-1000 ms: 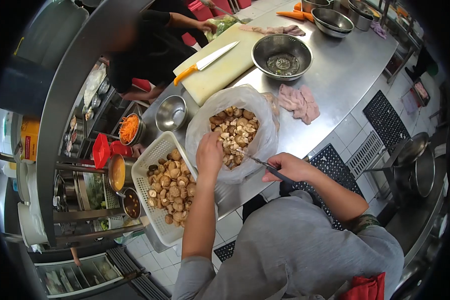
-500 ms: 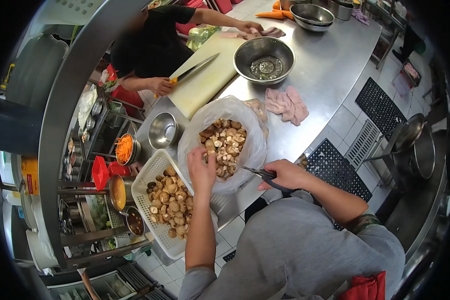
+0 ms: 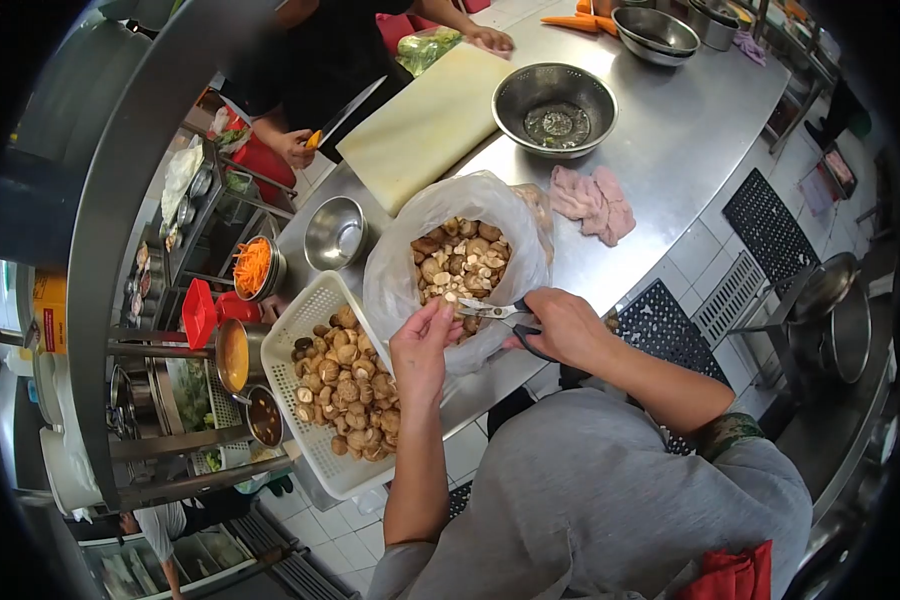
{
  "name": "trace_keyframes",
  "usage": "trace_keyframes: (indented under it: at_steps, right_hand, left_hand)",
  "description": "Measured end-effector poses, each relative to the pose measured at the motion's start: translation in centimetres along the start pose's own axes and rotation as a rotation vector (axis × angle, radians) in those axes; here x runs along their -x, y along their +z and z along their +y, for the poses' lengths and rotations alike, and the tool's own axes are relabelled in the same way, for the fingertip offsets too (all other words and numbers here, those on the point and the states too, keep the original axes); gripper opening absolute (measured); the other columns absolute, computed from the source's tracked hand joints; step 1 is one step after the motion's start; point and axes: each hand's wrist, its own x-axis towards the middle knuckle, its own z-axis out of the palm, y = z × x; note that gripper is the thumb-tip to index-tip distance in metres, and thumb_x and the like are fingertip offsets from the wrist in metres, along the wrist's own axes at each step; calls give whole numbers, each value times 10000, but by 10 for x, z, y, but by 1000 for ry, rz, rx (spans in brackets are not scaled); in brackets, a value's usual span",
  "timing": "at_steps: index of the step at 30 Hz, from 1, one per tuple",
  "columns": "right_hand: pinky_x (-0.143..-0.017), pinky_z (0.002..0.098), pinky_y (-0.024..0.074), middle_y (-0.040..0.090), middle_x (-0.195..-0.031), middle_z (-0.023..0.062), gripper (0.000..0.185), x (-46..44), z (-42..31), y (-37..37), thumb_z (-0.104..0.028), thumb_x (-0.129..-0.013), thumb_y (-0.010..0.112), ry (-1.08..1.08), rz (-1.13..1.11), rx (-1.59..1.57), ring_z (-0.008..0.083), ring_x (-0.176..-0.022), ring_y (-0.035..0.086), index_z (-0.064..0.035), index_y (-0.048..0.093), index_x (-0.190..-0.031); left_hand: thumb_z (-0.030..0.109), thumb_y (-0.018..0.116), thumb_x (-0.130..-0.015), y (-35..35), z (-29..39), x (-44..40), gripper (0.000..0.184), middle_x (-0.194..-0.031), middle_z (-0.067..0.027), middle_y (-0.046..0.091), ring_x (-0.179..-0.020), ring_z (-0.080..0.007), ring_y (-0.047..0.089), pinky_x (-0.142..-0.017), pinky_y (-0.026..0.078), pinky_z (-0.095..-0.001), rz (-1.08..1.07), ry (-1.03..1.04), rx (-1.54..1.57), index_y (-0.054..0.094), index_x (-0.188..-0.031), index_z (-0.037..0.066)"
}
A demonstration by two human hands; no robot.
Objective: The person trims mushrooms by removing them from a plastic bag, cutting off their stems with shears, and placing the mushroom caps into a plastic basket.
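Observation:
My left hand is closed in a pinch on a mushroom, mostly hidden by the fingers, over the near edge of a clear plastic bag. Wrapped round the handles of a pair of scissors is my right hand. The blades point left and meet the mushroom at my left fingertips. Inside the bag lie whole mushrooms and pale cut pieces. A white perforated basket heaped with brown mushrooms stands left of my left forearm.
Across the steel table, a co-worker's hand holds a knife beside a cutting board. A steel colander, a pink cloth and a steel bowl surround the bag. Shredded carrot sits farther left.
The scissors have moved left, and their blades now reach my left fingertips. The co-worker's knife has come off the board, and the meat by their other hand no longer shows.

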Motion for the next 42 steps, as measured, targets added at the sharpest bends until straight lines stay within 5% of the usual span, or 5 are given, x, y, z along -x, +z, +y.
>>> trace_keyframes:
  at_steps: [7, 10, 13, 23, 42]
  right_hand:
    - [-672, 461, 524, 650, -760, 198, 476, -6, -12, -10, -407, -813, 830, 92, -141, 11, 415, -725, 646, 26, 633, -836]
    - [-609, 421, 506, 630, -647, 113, 497, -7, -4, -4, -447, -844, 819, 197, -324, -252, 326, -588, 604, 20, 655, -811]
    - [-607, 368, 481, 637, -702, 25, 535, -4, 10, 8, -508, -861, 804, 595, -559, -1088, 208, -611, 570, 9, 671, -853]
    - [-674, 342, 477, 643, -790, 78, 694, -6, 7, -6, -659, -785, 788, 197, -662, -482, 182, -753, 598, 13, 677, -917]
    - [-554, 329, 415, 552, -612, 31, 494, 1, -3, -9, -443, -767, 886, 126, -623, -349, 128, -583, 496, -6, 655, -771]
  left_hand:
    - [129, 711, -977, -5, 0, 3, 375, -985, -97, 720, -810, -129, 679, -780, 586, -262, -3, 36, -36, 635, -1267, -95]
    - [126, 692, -988, -7, -10, -7, 376, -1007, -99, 715, -816, -135, 680, -790, 591, -268, 2, -11, 21, 622, -1284, -94]
    - [122, 652, -1012, -12, -19, -11, 364, -1064, -107, 705, -870, -139, 681, -820, 595, -280, 9, -46, 115, 607, -1304, -90]
    - [119, 597, -1038, -6, -4, 17, 342, -1174, -116, 695, -1005, -152, 678, -893, 582, -285, -5, -13, 146, 595, -1328, -64]
    - [123, 636, -1011, -68, 14, 47, 325, -1149, -119, 691, -968, -168, 677, -848, 588, -297, 369, 86, 68, 635, -1293, -39]
